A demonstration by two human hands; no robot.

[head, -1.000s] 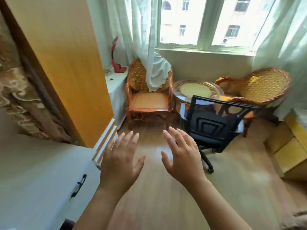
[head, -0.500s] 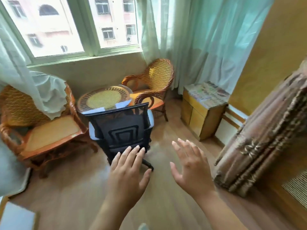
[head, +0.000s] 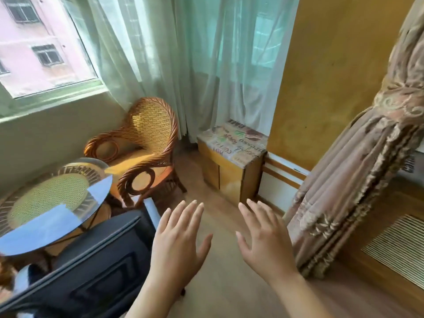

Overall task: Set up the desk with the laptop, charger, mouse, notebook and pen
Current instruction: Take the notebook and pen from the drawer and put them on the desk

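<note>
While both the left hand [head: 177, 245] and the right hand [head: 266, 241] hover spread wide and empty over bare floor, no laptop, charger, mouse, notebook or pen shows anywhere near them, so finding the desk looks like the sensible move before grabbing anything.

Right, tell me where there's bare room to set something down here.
Free: the cabinet top by the curtain, and the floor ahead of both open hands. Crowded left: table, wicker chair, office chair.
</note>
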